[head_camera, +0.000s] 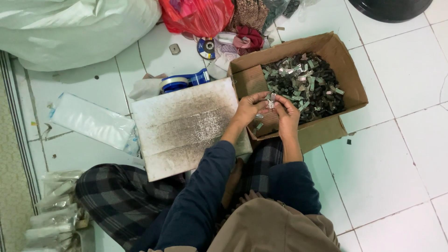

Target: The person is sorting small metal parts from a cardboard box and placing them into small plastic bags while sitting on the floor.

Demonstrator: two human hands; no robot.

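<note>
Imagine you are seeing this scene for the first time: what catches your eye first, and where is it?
Both hands, the left hand and right hand, meet at the centre, pinching small metal clips over an open cardboard box heaped with dark and silvery parts. Left of the box lies a stained white board, and a red bag glows at the top edge.

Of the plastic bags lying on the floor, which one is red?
The red plastic bag at the top edge, just above the open cardboard box. The big bag beside it is white, and the flat bag is clear.
</note>
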